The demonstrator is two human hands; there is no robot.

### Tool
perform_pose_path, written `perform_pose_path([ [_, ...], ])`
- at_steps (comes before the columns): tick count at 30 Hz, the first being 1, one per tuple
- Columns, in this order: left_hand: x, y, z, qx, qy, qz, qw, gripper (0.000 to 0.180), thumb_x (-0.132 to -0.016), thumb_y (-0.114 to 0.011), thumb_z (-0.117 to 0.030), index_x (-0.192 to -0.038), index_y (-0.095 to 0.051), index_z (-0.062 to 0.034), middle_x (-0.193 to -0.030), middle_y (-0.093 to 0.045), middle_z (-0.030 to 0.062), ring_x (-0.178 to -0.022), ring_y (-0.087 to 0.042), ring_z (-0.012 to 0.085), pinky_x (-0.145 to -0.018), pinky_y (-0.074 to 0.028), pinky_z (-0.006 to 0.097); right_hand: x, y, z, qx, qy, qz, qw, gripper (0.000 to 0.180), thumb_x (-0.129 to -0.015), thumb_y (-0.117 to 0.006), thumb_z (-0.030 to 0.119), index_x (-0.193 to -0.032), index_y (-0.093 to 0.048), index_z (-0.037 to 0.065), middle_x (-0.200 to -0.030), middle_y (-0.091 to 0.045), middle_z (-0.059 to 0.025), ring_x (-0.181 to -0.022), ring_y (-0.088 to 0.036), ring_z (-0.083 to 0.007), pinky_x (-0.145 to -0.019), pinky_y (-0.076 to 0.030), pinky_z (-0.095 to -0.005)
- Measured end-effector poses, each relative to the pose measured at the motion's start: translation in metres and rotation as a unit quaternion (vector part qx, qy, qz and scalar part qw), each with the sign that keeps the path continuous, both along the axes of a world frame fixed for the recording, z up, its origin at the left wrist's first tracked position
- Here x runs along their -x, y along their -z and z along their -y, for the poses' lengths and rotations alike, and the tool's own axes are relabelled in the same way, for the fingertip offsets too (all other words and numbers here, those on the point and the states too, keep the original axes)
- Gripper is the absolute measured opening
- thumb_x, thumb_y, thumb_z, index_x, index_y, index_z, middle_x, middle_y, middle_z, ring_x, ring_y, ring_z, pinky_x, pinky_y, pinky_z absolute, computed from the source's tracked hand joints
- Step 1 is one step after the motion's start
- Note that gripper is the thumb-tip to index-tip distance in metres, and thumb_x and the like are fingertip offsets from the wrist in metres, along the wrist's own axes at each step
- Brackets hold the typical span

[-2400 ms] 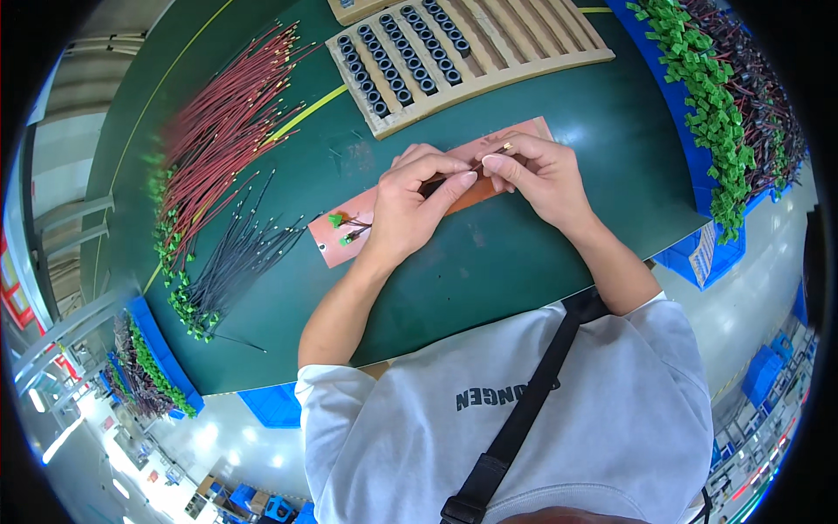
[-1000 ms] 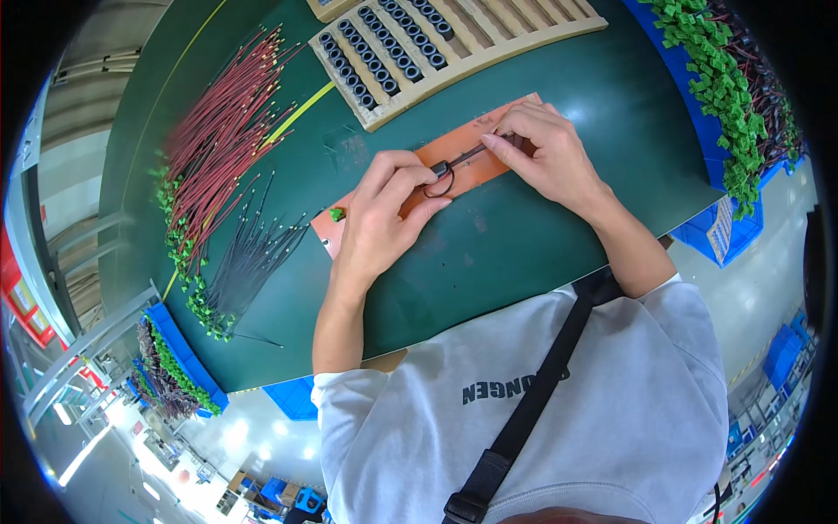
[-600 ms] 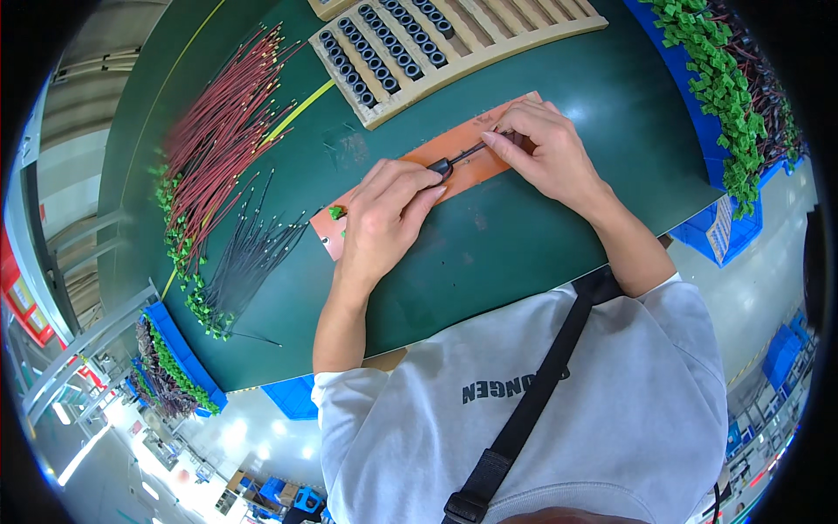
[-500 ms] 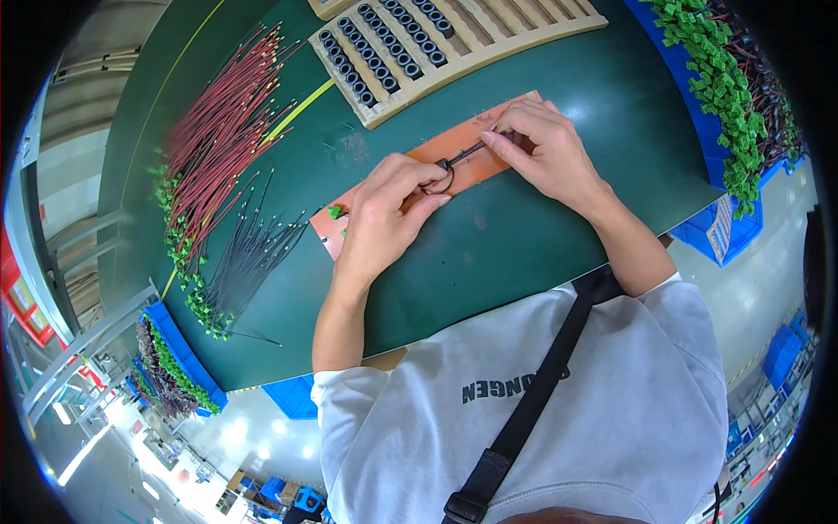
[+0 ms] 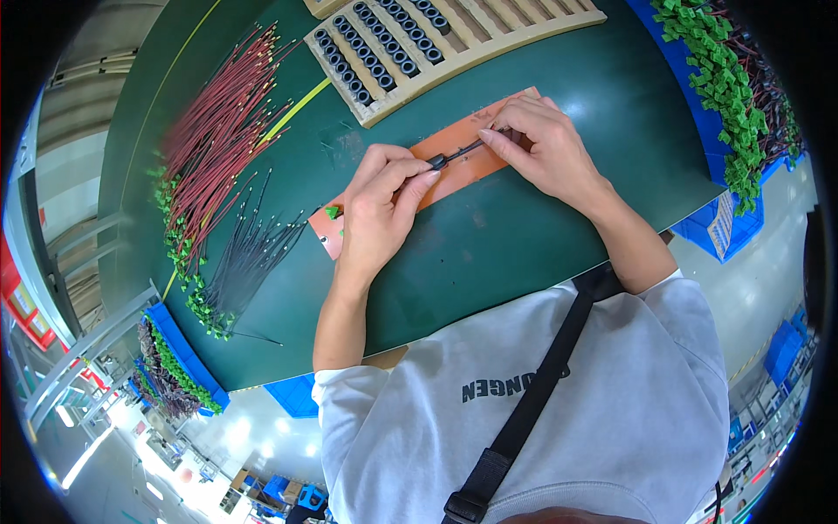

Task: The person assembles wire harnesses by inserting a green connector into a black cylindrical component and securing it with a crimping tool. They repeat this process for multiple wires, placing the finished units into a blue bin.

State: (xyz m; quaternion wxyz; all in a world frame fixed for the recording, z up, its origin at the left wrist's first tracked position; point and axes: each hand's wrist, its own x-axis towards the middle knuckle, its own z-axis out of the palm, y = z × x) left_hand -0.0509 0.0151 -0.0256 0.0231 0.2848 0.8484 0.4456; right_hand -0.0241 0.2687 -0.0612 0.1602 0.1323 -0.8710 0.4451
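My left hand (image 5: 382,196) is closed, thumb and fingers pinching a small black cylindrical piece (image 5: 436,162), probably a ring core. From it a thin black wire (image 5: 467,149) runs to my right hand (image 5: 548,148), whose thumb and fingertips are pressed together on the wire. Both hands work above a long orange board (image 5: 461,175) lying slanted on the green tabletop. Two small green connectors (image 5: 333,211) lie by the board's left end, one partly behind my left wrist. My fingers hide how the wire passes through the black piece.
A slotted wooden rack (image 5: 476,65) at the back holds rows of black rings (image 5: 377,68). Red wires (image 5: 223,113) and black wires (image 5: 253,253) with green connectors lie at left. Blue bins (image 5: 711,140) of wires with green connectors stand at the right edge and lower left.
The wire loop beside my left fingers has disappeared, and the wire now runs straight. My left hand has shifted slightly left and up; my right hand stays nearly still.
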Motion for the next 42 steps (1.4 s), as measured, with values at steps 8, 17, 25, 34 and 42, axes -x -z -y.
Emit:
perform_pose_path([
  [8, 0.004, -0.008, 0.004, -0.017, -0.027, 0.180, 0.983, 0.032, -0.096, -0.070, 0.002, -0.128, -0.067, 0.0009, -0.095, -0.072, 0.0068, -0.088, -0.068, 0.0138, -0.080, -0.056, 0.028, 0.000, -0.001, 0.000, -0.006, 0.001, 0.014, 1.000, 0.018, -0.093, -0.074, 0.016, -0.084, -0.065, 0.003, -0.080, -0.067, -0.0075, -0.078, -0.061, -0.0262, -0.082, -0.048, -0.0393],
  [17, 0.012, -0.009, 0.008, -0.002, 0.036, 0.076, 0.996, 0.028, -0.091, -0.066, 0.012, -0.116, -0.067, -0.0004, -0.108, -0.071, 0.0102, -0.094, -0.070, 0.0191, -0.085, -0.059, 0.032, 0.000, 0.000, 0.000, -0.019, 0.002, 0.002, 1.000, 0.018, -0.093, -0.075, 0.017, -0.084, -0.066, 0.004, -0.080, -0.066, -0.0070, -0.078, -0.061, -0.0264, -0.081, -0.048, -0.0389],
  [25, 0.007, -0.006, 0.004, 0.003, 0.063, 0.024, 0.998, 0.025, -0.081, -0.066, 0.010, -0.105, -0.068, 0.0018, -0.105, -0.071, 0.0127, -0.094, -0.069, 0.0310, -0.081, -0.058, 0.039, 0.000, -0.002, 0.000, -0.041, 0.002, -0.012, 0.999, 0.016, -0.092, -0.075, 0.015, -0.085, -0.066, 0.004, -0.087, -0.070, -0.0077, -0.081, -0.062, -0.0278, -0.082, -0.048, -0.0393],
  [34, 0.008, -0.012, 0.000, 0.020, 0.120, -0.036, 0.992, 0.028, -0.078, -0.067, 0.008, -0.104, -0.068, -0.0006, -0.105, -0.072, 0.0130, -0.094, -0.069, 0.0313, -0.082, -0.057, 0.039, -0.001, -0.003, -0.002, -0.078, -0.006, -0.010, 0.997, 0.012, -0.092, -0.074, 0.015, -0.089, -0.068, 0.004, -0.093, -0.071, -0.0079, -0.086, -0.062, -0.0281, -0.083, -0.048, -0.0402],
  [42, 0.007, 0.004, 0.014, 0.009, 0.111, -0.026, 0.993, 0.026, -0.084, -0.070, 0.004, -0.109, -0.068, -0.0018, -0.110, -0.072, 0.0131, -0.097, -0.071, 0.0275, -0.087, -0.058, 0.037, 0.000, -0.001, -0.002, -0.071, -0.007, -0.005, 0.997, 0.013, -0.092, -0.074, 0.015, -0.088, -0.067, 0.004, -0.090, -0.068, -0.0080, -0.084, -0.062, -0.0286, -0.083, -0.047, -0.0400],
])
